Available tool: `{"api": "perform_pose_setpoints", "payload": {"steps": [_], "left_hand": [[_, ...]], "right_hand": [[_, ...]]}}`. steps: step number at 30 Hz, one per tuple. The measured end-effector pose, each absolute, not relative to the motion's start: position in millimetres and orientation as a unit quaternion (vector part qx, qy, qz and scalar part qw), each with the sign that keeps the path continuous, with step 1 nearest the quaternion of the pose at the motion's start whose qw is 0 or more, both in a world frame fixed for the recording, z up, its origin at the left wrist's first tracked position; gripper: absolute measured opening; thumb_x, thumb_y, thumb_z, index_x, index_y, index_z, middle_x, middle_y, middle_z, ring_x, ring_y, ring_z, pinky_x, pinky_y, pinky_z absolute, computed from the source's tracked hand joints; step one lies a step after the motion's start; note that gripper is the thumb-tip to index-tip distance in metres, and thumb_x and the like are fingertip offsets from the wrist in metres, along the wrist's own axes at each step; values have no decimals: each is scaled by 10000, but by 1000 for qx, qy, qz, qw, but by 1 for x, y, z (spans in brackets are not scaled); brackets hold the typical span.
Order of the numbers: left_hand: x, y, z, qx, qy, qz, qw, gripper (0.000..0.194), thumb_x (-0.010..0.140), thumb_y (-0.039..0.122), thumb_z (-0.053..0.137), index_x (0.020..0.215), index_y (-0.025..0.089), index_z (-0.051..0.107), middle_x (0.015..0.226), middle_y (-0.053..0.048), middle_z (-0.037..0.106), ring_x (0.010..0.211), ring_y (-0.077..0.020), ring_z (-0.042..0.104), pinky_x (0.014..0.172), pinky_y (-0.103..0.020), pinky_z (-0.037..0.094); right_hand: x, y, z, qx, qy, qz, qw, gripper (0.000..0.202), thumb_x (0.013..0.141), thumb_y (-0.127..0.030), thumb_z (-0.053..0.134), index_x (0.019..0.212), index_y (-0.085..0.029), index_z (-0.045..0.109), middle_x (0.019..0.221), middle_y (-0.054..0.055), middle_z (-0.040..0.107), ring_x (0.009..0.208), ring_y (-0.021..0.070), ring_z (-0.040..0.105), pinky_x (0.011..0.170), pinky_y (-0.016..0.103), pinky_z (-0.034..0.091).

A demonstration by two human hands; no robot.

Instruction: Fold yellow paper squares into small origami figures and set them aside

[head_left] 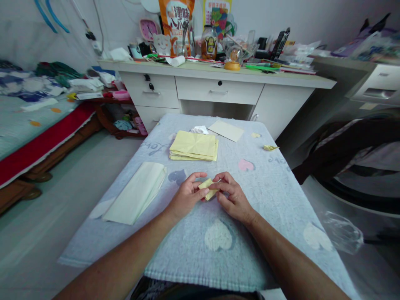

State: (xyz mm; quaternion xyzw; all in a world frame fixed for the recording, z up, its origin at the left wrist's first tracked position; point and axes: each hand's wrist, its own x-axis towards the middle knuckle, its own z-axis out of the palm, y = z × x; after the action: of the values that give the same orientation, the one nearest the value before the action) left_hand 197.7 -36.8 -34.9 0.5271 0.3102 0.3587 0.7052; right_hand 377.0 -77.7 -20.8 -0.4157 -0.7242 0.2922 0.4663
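A small folded piece of yellow paper (206, 189) is held up between my hands over the middle of the cloth-covered table. My left hand (188, 191) pinches its left side, thumb on the near face. From the right, my right hand (230, 194) has its fingers closed on the paper's upper right edge. Just beyond my hands lies a stack of yellow paper sheets (193, 145) with crease lines on the top one. A folded pale green paper stack (137, 192) rests left of my hands. Near the far right corner sits a small folded yellow paper piece (270, 147).
Behind the yellow stack are a cream card (226, 130) and a crumpled white wrapper (199, 130). A cluttered white desk (218, 89) stands past the table. To the left is a bed (40, 121); to the right, a washing machine (375, 89) with a dark garment hanging from it.
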Motion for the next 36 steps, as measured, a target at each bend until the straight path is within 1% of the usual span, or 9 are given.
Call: {"api": "perform_pose_setpoints", "payload": {"steps": [5, 8, 11, 14, 16, 18, 21, 28, 36], "left_hand": [[200, -37, -40, 595, 346, 337, 643, 535, 777, 241, 651, 1250, 190, 406, 644, 52, 585, 557, -91, 520, 538, -189, 353], [200, -39, -38, 635, 366, 317, 602, 531, 773, 199, 635, 1264, 199, 435, 605, 76, 541, 517, -75, 466, 505, -178, 316], [201, -41, -36, 653, 373, 302, 586, 504, 776, 189, 621, 1252, 194, 454, 635, 66, 571, 532, -79, 482, 513, -178, 337], [202, -42, -37, 650, 370, 298, 592, 374, 775, 204, 628, 1129, 173, 512, 770, 17, 640, 617, -95, 544, 571, -192, 396], [203, -41, -39, 652, 361, 302, 594, 243, 791, 245, 625, 1006, 155, 554, 823, -6, 639, 689, -113, 568, 619, -207, 423], [203, -40, -39, 669, 356, 301, 580, 174, 824, 301, 601, 893, 142, 590, 779, -1, 606, 702, -117, 554, 630, -210, 419], [201, -39, -38, 693, 359, 292, 553, 232, 847, 350, 577, 775, 133, 615, 659, 24, 533, 623, -97, 486, 577, -198, 373], [199, -38, -35, 676, 365, 312, 559, 240, 838, 356, 590, 775, 128, 625, 661, 19, 544, 627, -99, 484, 579, -200, 376], [200, -38, -35, 692, 353, 291, 559, 239, 830, 371, 590, 777, 138, 588, 662, 34, 504, 603, -90, 452, 545, -192, 342]], "right_hand": [[376, -77, -24, -489, -615, 384, 485, 195, 870, -311, 554, 1030, -216, 496, 861, 7, 526, 685, 124, 499, 613, 246, 422], [375, -75, -28, -505, -595, 419, 464, 226, 850, -390, 598, 934, -193, 526, 726, -23, 497, 628, 112, 461, 559, 223, 376], [374, -74, -29, -499, -596, 450, 440, 261, 832, -430, 615, 811, -178, 553, 642, -35, 472, 587, 103, 429, 533, 217, 341], [374, -74, -30, -501, -598, 450, 436, 278, 847, -442, 593, 777, -175, 568, 636, -29, 489, 580, 100, 427, 538, 219, 336], [374, -74, -30, -502, -602, 441, 437, 277, 857, -436, 583, 767, -174, 574, 637, -27, 500, 584, 101, 434, 548, 219, 341], [375, -74, -29, -497, -607, 436, 440, 276, 858, -427, 586, 748, -174, 571, 634, -27, 504, 584, 99, 438, 554, 218, 343], [375, -74, -27, -484, -608, 445, 445, 273, 857, -414, 594, 733, -173, 565, 634, -29, 501, 584, 95, 438, 555, 215, 343], [374, -76, -28, -464, -572, 501, 455, 262, 832, -424, 627, 806, -173, 556, 645, -33, 499, 586, 99, 436, 545, 216, 346], [375, -75, -24, -484, -613, 437, 446, 286, 866, -411, 577, 715, -169, 556, 622, -29, 489, 582, 97, 432, 557, 218, 349]]}}
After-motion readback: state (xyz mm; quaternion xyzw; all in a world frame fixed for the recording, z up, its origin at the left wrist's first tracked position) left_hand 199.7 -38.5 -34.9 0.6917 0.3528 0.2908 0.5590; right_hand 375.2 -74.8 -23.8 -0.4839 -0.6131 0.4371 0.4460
